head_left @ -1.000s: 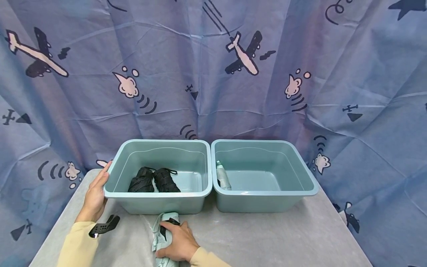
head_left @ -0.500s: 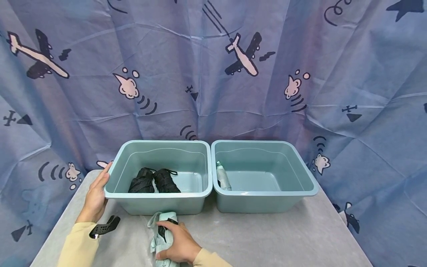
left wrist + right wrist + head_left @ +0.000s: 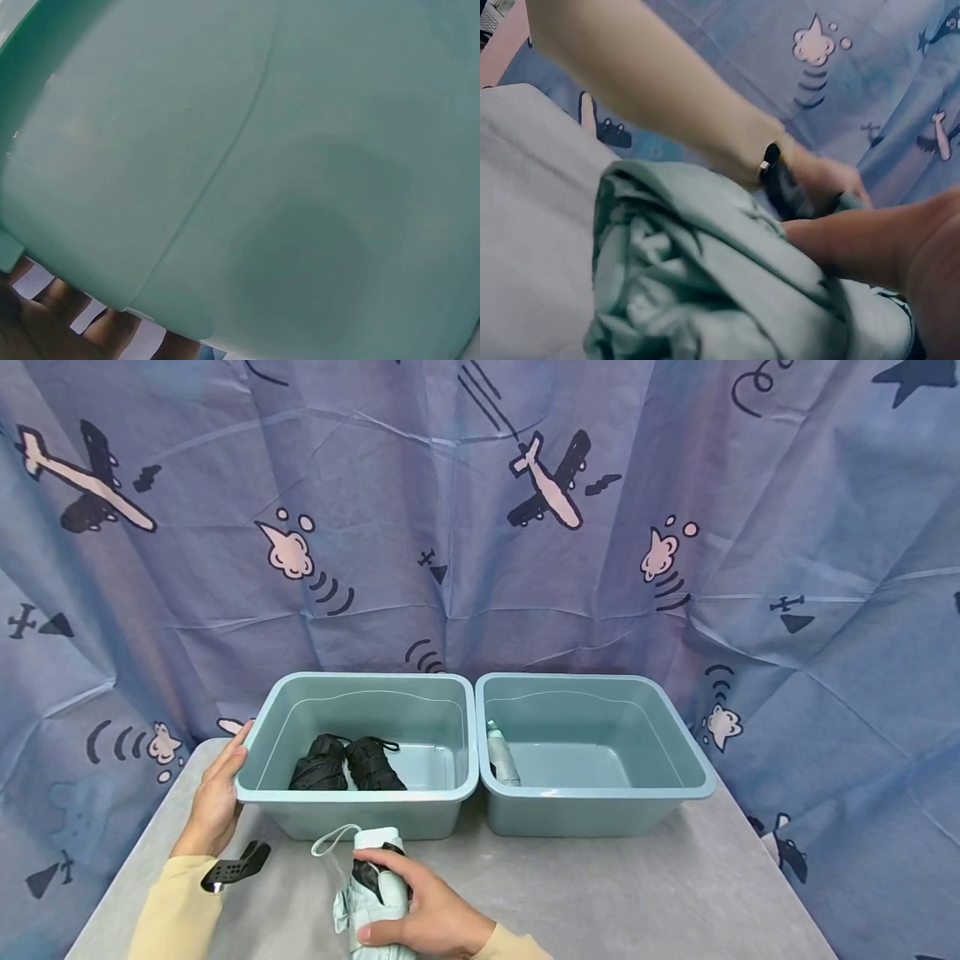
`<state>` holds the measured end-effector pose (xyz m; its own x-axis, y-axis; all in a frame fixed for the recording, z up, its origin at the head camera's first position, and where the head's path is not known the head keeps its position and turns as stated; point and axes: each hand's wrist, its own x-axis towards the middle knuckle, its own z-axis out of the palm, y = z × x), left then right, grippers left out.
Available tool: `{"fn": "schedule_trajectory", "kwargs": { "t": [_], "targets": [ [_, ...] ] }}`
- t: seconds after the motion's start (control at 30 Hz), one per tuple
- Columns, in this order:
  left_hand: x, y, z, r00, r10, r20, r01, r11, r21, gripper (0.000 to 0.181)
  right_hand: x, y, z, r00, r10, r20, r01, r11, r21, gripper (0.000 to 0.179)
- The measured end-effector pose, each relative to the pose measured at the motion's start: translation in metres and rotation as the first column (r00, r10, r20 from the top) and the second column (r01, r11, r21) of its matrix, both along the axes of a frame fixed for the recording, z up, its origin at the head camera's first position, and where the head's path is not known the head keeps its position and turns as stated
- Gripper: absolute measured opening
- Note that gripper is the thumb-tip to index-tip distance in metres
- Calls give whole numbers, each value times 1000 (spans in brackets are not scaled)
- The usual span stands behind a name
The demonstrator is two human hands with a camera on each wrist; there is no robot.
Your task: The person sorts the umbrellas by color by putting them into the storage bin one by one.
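Note:
My right hand grips a folded pale mint umbrella in front of the left bin. Thumb and fingers curl round its body, near a black patterned patch, and a pale wrist loop sticks out to its left. Bunched mint fabric of the umbrella fills much of the right wrist view. My left hand rests with extended fingers against the outer left side of the left mint-green bin. Inside that bin lie two folded black umbrellas, one left of the other.
A matching right bin stands beside the left one, rims touching or nearly so. A slim pale green object leans at its left wall. Both bins stand on a grey-covered table. A blue curtain with printed planes hangs behind.
My right hand has raised the mint umbrella slightly and shifted a little right; its wrist loop now swings out leftward. My left hand and the bins have stayed put.

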<state>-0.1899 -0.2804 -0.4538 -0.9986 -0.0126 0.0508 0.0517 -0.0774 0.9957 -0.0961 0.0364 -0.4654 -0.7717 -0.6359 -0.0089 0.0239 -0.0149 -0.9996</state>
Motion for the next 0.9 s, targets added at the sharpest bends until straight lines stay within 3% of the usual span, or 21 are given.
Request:
{"fn": "schedule_trajectory", "kwargs": {
  "t": [0.23, 0.47, 0.9],
  "targets": [
    [-1, -1, 1, 1000, -7, -5, 7, 1000, -2, 63, 5, 16, 24, 997, 62, -40, -63, 997, -38, 72],
    [-1, -2, 2, 1000, 4, 11, -4, 1000, -24, 64, 0, 32, 43, 993, 95, -76, -101, 991, -86, 74],
    [0, -1, 0, 1000, 7, -7, -7, 1000, -8, 64, -23, 67, 72, 995, 45, -92, -56, 991, -118, 79]
  ]
}}
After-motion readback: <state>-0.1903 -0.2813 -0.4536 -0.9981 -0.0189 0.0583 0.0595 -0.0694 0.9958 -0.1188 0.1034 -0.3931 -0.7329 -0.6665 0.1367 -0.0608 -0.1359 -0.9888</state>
